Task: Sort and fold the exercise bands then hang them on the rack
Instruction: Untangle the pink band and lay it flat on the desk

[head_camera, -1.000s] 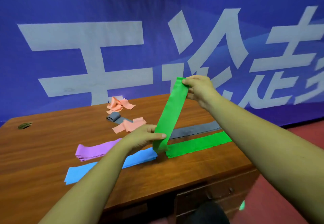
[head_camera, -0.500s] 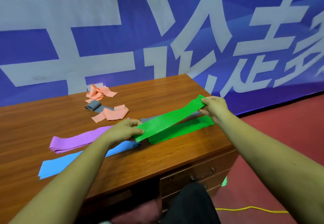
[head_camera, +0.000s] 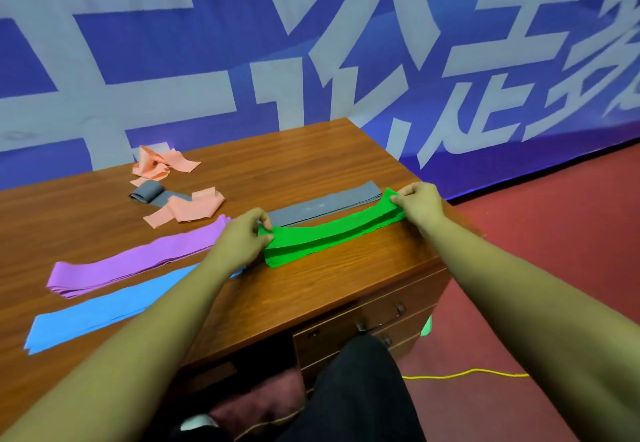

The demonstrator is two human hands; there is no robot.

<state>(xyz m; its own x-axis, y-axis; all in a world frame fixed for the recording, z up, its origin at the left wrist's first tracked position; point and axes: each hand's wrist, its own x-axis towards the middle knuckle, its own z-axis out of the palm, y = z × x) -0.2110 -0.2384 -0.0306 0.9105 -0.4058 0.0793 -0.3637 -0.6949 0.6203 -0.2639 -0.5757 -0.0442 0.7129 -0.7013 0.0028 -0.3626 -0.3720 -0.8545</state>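
Colours logged: green band (head_camera: 329, 233) bright, plain; purple band (head_camera: 138, 261) lilac; blue band (head_camera: 97, 313) sky blue; grey band (head_camera: 325, 204) slate, unpatterned; salmon bands (head_camera: 194, 206) pale pink-orange. The bench (head_camera: 311, 150) reddish-brown, wood grain. The banner (head_camera: 242, 43) violet-blue, large pale grey characters. The floor (head_camera: 554, 233) dark red; cord (head_camera: 467, 373) yellow.

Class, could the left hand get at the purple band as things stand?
Probably yes: the purple band lies beside the left hand, nothing between; that hand must first release the green band.
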